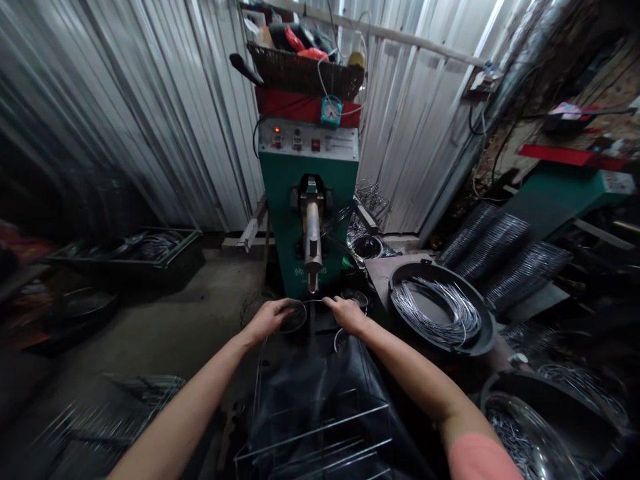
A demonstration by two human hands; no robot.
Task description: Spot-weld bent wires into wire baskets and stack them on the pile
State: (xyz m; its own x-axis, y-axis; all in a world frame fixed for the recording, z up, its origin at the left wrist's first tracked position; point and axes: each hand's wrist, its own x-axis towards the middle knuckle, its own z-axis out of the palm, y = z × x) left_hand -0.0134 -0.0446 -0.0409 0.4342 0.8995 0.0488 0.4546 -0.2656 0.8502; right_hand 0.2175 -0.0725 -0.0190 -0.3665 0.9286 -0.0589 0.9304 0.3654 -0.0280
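Fingers pinched together, the left hand [270, 321] and right hand [347, 313] hold a thin, greyish wire [314, 301], its short visible span nearly straight, long axis crosswise from hand to hand, just below the green machine [280, 183]; to that machine's right sits a dark pan [489, 331] of silvery coils [457, 315]

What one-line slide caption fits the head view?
Left hand and right hand hold a wire before a green machine, coiled wires nearby.
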